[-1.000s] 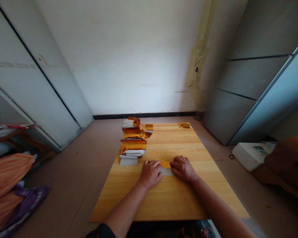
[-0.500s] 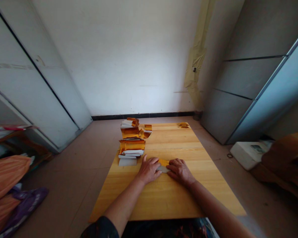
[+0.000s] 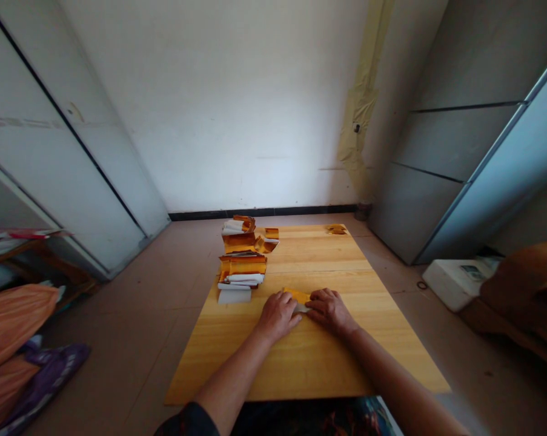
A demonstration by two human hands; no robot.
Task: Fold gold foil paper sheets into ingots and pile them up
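The left hand [image 3: 278,316] and the right hand [image 3: 328,312] rest side by side on the near half of a wooden bench [image 3: 300,357], with the fingers bent and pointing toward each other. Both bare forearms extend from the lower edge of the view, and a dark sleeve [image 3: 186,421] covers the upper left arm. A folded foil sheet [image 3: 295,297] lies on the bench between the hands, in contact with the fingers of both. Its upper face is gold, and a pale edge shows beside the right hand. Both hands are partly closed over the sheet; the view does not establish whether they grip it or only press it against the bench. A stack of folded gold-and-white foil packets [image 3: 242,269] stands just left of the left hand, near it but not touching, with a white paper pad [image 3: 234,295] at its near end. Further gold foil pieces [image 3: 272,234] lie beyond the stack, and a small gold scrap [image 3: 337,229] lies at the far right corner of the bench. The bench stands on a tiled floor [image 3: 132,339] before a white wall [image 3: 228,109], between grey cabinets [image 3: 455,163]. A white foam box [image 3: 459,283] sits on the floor at right, and orange cloth [image 3: 9,321] and purple cloth [image 3: 50,372] lie at lower left
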